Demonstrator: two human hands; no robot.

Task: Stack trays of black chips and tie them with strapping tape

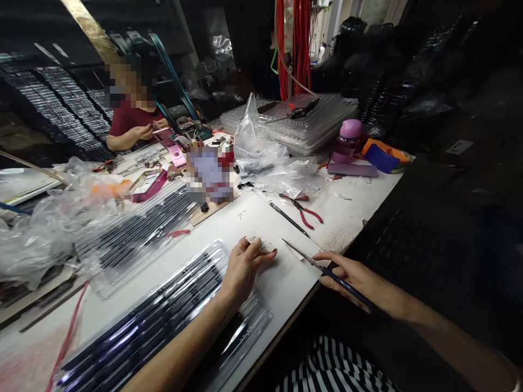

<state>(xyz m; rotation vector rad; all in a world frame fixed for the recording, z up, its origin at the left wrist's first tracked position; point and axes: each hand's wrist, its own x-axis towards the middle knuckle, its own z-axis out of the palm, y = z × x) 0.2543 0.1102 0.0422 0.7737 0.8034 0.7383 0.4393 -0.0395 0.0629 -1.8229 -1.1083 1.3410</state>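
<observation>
Pinched between the fingers of my left hand is a small white printed packet, partly covered by the fingers. To the right, at the table edge, my right hand is closed around a long slim tool with a pointed metal tip and a dark handle. Whether it is tweezers or another pointed tool, I cannot tell. Its tip points toward the packet but stays apart from it. Under my left forearm lies a clear plastic tray with long black strips in it.
Red-handled pliers and a dark rod lie beyond my hands. Behind them are clear plastic bags, stacked trays and a pink-lidded bottle. A second strip-filled tray is at left. Across the table sits a person in a dark red top.
</observation>
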